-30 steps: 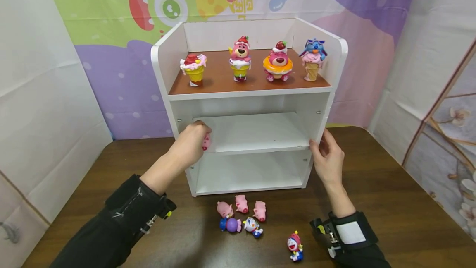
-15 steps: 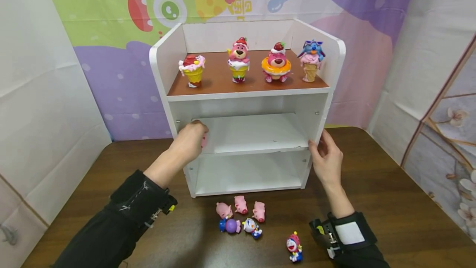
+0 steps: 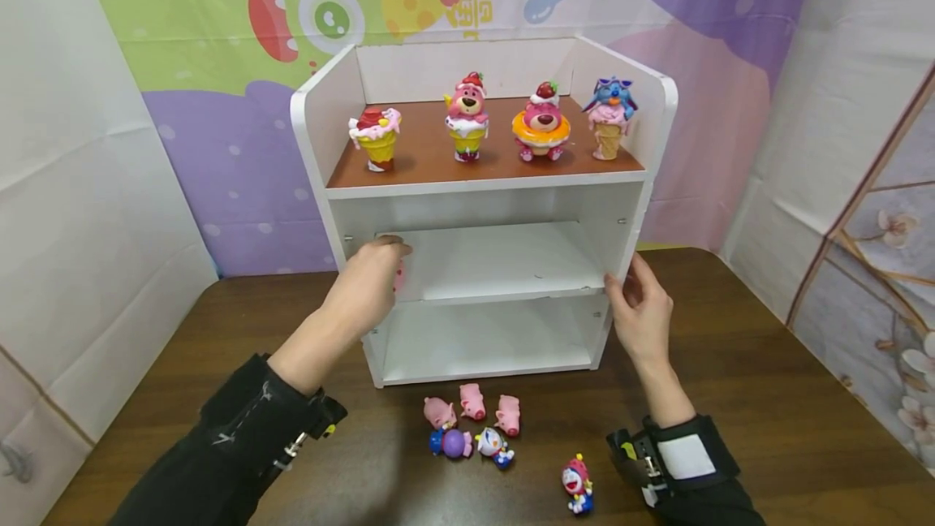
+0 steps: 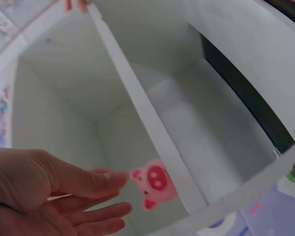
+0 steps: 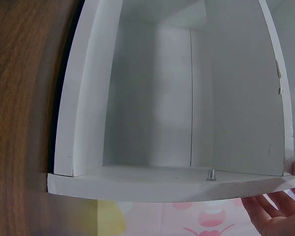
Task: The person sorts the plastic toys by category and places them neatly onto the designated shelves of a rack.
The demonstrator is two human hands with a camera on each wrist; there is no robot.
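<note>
A pink toy pig (image 4: 155, 183) stands at the left end of the white shelf unit's (image 3: 504, 262) middle board, with its snout facing out. My left hand (image 3: 363, 282) is just in front of it and covers most of it in the head view. In the left wrist view the fingers are extended and spread a little from the thumb, whose tip lies close beside the pig's ear; no object is between them. At the unit's right side, my right hand (image 3: 646, 311) grips the side panel (image 5: 187, 189), thumb at the front and fingers behind.
Ice-cream-cone and bear figurines (image 3: 540, 128) line the brown top board. Below the unit, several pink toy pigs (image 3: 471, 402) lie on the wooden table with a blue-and-purple figure (image 3: 451, 442) and a white-and-blue figure (image 3: 494, 448). A red-hooded figure (image 3: 577, 484) lies nearer the right wrist.
My left fingers have loosened from the pig, which stays on the middle board as the hand shifts slightly left. My right hand keeps its grip on the side panel.
</note>
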